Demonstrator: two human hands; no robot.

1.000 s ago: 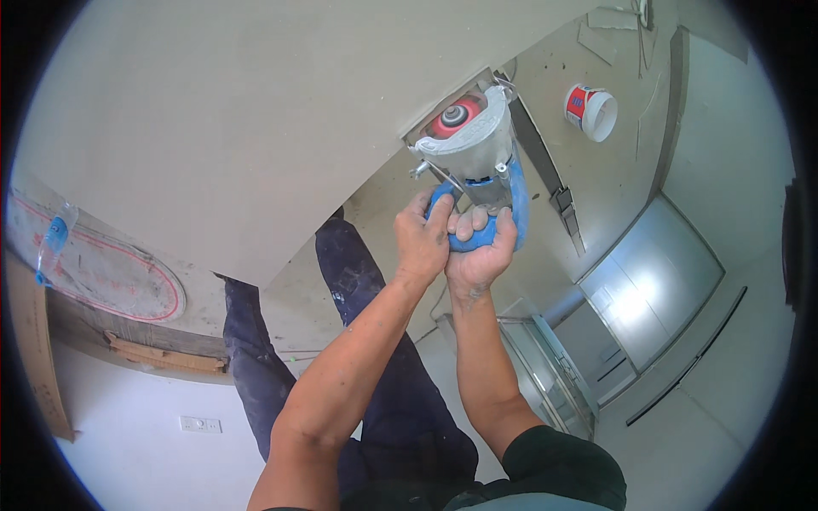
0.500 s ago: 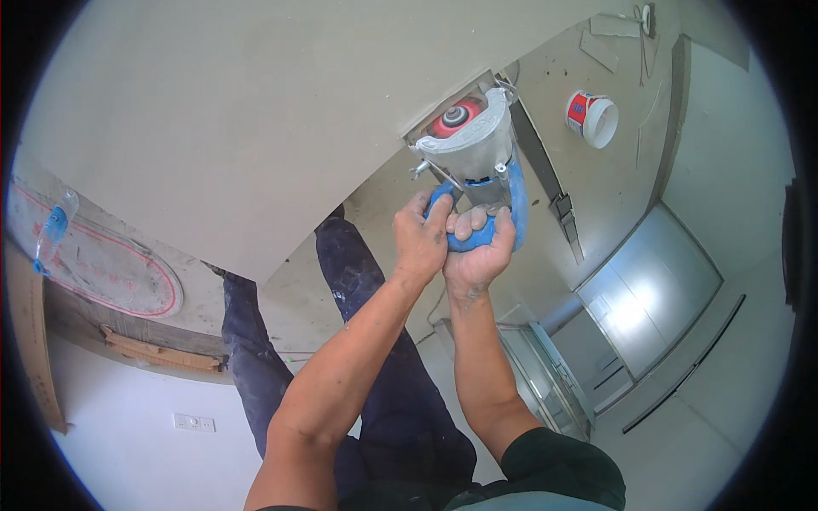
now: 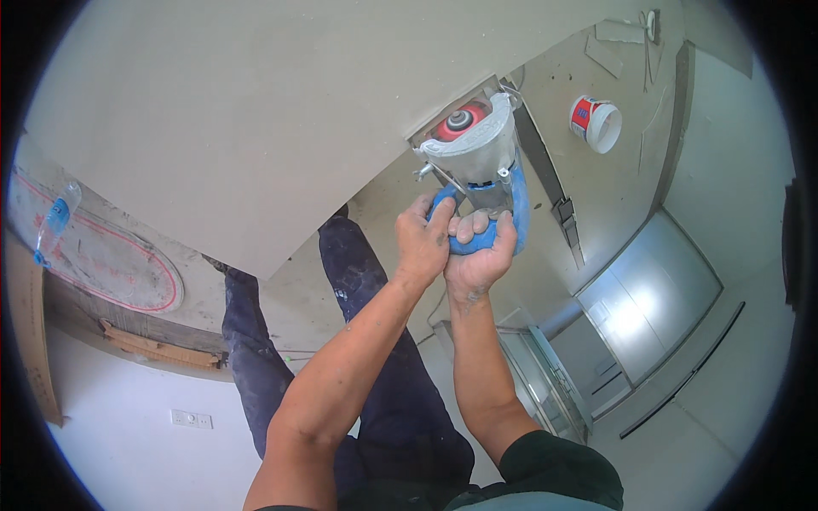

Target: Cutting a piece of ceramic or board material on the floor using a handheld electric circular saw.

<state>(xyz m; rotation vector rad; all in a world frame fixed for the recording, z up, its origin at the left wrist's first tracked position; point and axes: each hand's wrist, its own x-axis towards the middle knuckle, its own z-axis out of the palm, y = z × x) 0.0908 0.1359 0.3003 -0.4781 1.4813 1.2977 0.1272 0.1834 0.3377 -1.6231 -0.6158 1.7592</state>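
Both my hands are closed on a hand-held disc cutter (image 3: 477, 153) with a grey metal guard, a red disc around a dark centre nut, and blue grip parts. My left hand (image 3: 423, 238) wraps the left part of the blue grip. Close beside it, my right hand (image 3: 481, 255) curls its fingers round the lower blue grip, thumb up. Dust greys the fingers of both. The cutter's flat base lies at the slanting edge of a large pale panel (image 3: 239, 111), which fills the upper left. The disc's cutting rim is hidden.
A white bucket (image 3: 605, 128) with a red label lies tipped on the dusty floor at upper right, near panel offcuts (image 3: 603, 56). A dark strap with a buckle (image 3: 562, 209) crosses the floor beside the cutter. At far left are a plastic bottle (image 3: 58, 217) and cardboard (image 3: 158, 345).
The whole view has shifted slightly, with the cutter and bucket a little lower and further right in it. Both hands keep the same grip on the cutter.
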